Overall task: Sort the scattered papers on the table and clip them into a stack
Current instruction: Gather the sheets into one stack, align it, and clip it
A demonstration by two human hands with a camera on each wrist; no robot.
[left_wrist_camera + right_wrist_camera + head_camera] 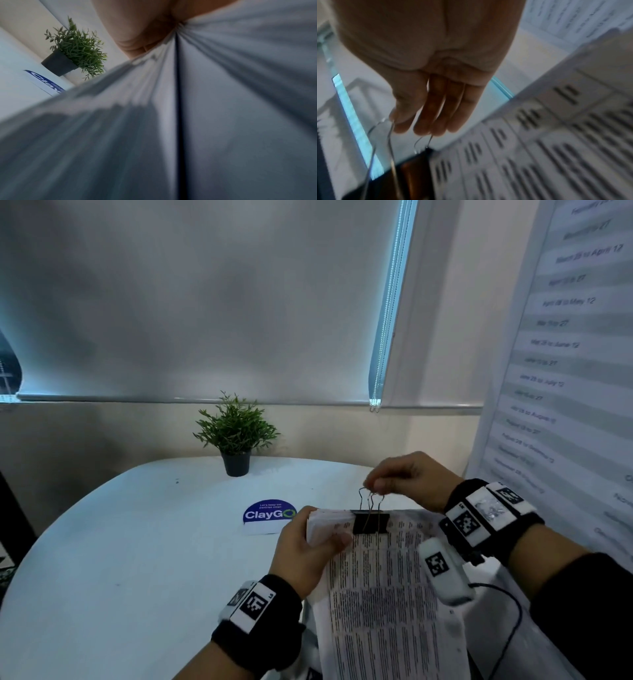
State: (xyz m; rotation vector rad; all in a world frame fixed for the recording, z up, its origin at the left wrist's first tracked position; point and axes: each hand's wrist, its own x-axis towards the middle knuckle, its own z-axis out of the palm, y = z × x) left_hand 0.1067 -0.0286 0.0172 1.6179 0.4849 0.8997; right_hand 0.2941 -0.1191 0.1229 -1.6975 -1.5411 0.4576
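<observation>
A thick stack of printed papers (383, 594) is held tilted up above the white table (120, 542). My left hand (308, 546) grips the stack's top left corner, thumb on the front page. A black binder clip (370, 522) sits on the stack's top edge. My right hand (376, 483) pinches the clip's two wire handles together above it. In the right wrist view the right hand (412, 128) holds the wire handles (390, 142) over the clip's body (412, 173) and the printed page (539, 148). The left wrist view shows the fanned edge of the papers (154, 121) under my left hand's fingers (137, 33).
A small potted plant (236, 436) stands at the table's far side. A blue and white ClayGo sign (267, 517) lies just beyond the stack. A printed wall chart (561, 354) hangs close on the right. A black cable (510, 628) runs from the right wrist device.
</observation>
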